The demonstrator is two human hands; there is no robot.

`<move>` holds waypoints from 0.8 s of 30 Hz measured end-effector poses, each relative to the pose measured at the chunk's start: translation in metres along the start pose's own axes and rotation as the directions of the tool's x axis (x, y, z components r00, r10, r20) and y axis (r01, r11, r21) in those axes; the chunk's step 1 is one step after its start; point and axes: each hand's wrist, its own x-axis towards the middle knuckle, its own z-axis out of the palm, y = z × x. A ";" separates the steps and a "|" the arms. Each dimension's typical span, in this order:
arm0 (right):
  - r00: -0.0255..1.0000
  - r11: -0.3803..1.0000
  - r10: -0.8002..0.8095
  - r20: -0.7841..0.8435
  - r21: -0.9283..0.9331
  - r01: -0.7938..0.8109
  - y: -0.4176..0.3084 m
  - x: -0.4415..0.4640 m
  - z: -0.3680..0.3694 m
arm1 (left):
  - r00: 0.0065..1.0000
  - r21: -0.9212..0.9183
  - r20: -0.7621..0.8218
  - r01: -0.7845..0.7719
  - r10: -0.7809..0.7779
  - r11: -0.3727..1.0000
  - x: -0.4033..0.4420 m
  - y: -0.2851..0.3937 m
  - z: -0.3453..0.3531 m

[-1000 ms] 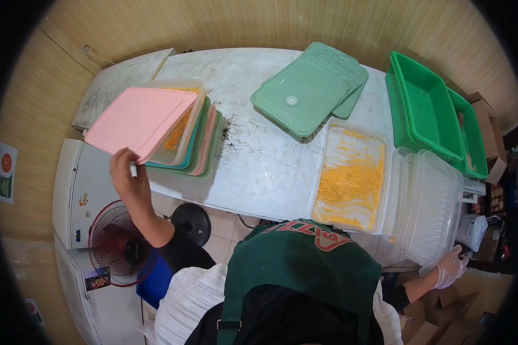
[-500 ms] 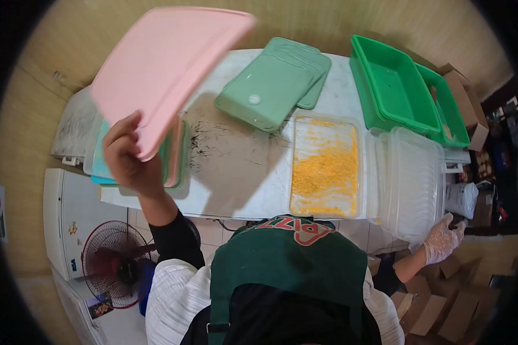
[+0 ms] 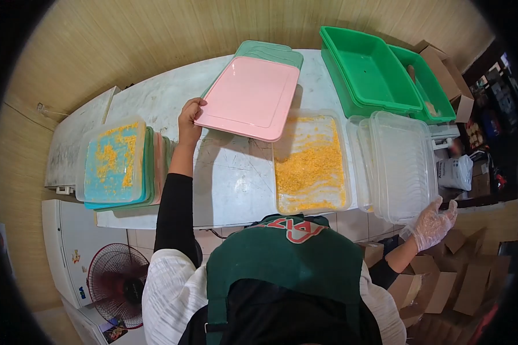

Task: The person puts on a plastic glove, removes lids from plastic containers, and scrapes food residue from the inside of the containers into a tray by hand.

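My left hand (image 3: 190, 119) is closed on the lower left corner of a pink lid (image 3: 252, 98), which lies over the green lids (image 3: 270, 52) and partly covers them. Right of it, a clear tray (image 3: 311, 162) holds orange crumbs. A stack of lidded containers (image 3: 112, 164) stands at the left, with orange crumbs in the uncovered top one. My gloved right hand (image 3: 434, 224) has its fingers apart, beside the lower edge of the stacked clear containers (image 3: 402, 167).
Two green bins (image 3: 374, 72) sit at the back right, beside a cardboard box (image 3: 443, 75). A red fan (image 3: 118, 284) stands below the table (image 3: 227, 187) at the left. Opened cardboard boxes (image 3: 469, 282) lie at the lower right.
My left hand has lifted the pink lid off the left stack and carried it right, onto the green lids. The view has shifted left. My right hand stays by the clear containers.
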 end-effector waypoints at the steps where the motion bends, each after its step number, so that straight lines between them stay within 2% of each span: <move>1: 1.000 1.000 0.005 0.005 0.003 -0.005 -0.002 0.000 -0.001 | 1.000 -0.015 0.004 0.015 -0.015 1.000 -0.003 -0.012 -0.001; 8: 0.997 0.995 -0.073 -0.001 0.064 0.073 -0.011 0.003 -0.003 | 0.987 -0.036 -0.011 0.158 -0.158 0.987 -0.018 -0.056 -0.009; 11: 0.995 0.992 -0.097 0.003 0.077 0.096 -0.012 0.004 -0.003 | 0.938 0.029 0.190 0.289 -0.289 0.957 -0.011 -0.046 -0.020; 14: 0.994 0.991 -0.108 -0.003 0.076 0.108 -0.015 0.003 -0.005 | 0.875 0.046 0.317 0.372 -0.367 0.927 -0.015 -0.078 -0.028; 17: 0.992 0.989 -0.123 -0.019 0.082 0.124 -0.016 0.001 -0.004 | 0.819 0.169 0.402 0.374 -0.410 0.912 -0.004 -0.054 -0.036; 20: 0.991 0.987 -0.131 -0.034 0.087 0.134 -0.017 -0.002 -0.002 | 0.860 0.043 0.474 0.190 -0.187 0.981 -0.009 -0.075 -0.038; 22: 0.992 0.988 -0.122 -0.038 0.092 0.125 -0.019 -0.004 0.001 | 0.895 0.366 0.417 -0.008 -0.156 0.931 -0.013 -0.065 -0.038; 23: 0.994 0.989 -0.112 -0.014 0.095 0.112 -0.019 -0.004 0.000 | 0.911 0.518 0.391 -0.102 -0.130 0.849 -0.013 -0.056 -0.038; 24: 0.995 0.990 -0.101 0.010 0.104 0.100 -0.018 -0.004 -0.003 | 0.930 0.484 0.354 -0.088 -0.102 0.871 -0.011 -0.038 -0.036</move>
